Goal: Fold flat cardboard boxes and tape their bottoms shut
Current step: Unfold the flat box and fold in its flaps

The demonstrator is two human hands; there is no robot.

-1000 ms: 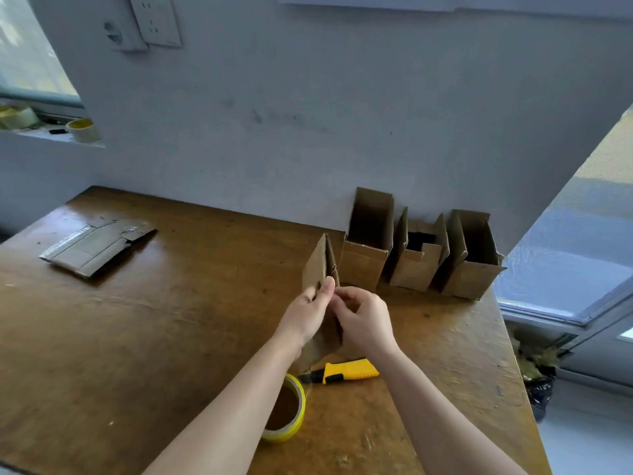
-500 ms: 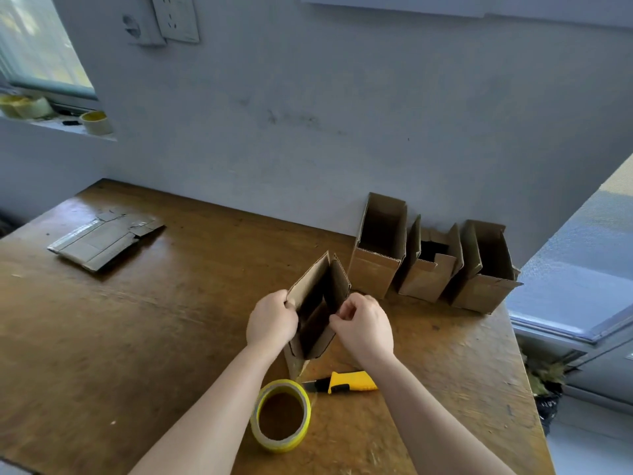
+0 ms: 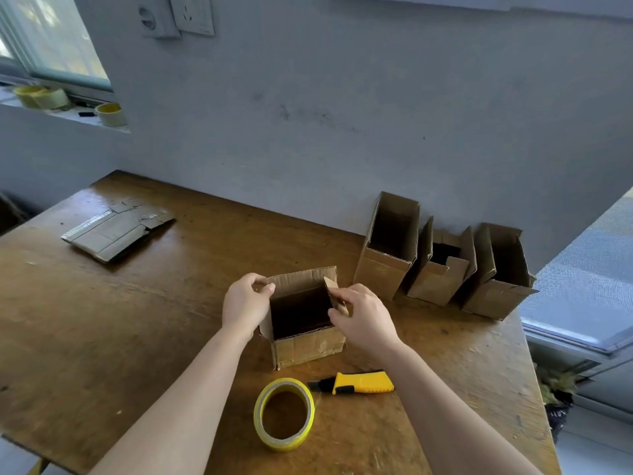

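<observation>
A small brown cardboard box (image 3: 310, 346) stands opened into a square tube on the wooden table (image 3: 102, 323), its open end facing up toward me. My left hand (image 3: 245, 303) pinches the left flap at the top edge. My right hand (image 3: 363, 320) grips the right flap. A yellow roll of tape (image 3: 284, 414) lies flat just in front of the box. Next to the roll lies a yellow and black utility knife (image 3: 359, 382). A stack of flat cardboard boxes (image 3: 116, 229) sits at the far left of the table.
Three folded boxes (image 3: 442, 258) stand in a row against the grey wall at the back right. More tape rolls (image 3: 109, 114) sit on the window sill at the upper left. The table's right edge drops off to the floor.
The box went from a nearly flat, tilted sheet to a squared, open tube standing on the table. My hands moved apart to its left and right flaps.
</observation>
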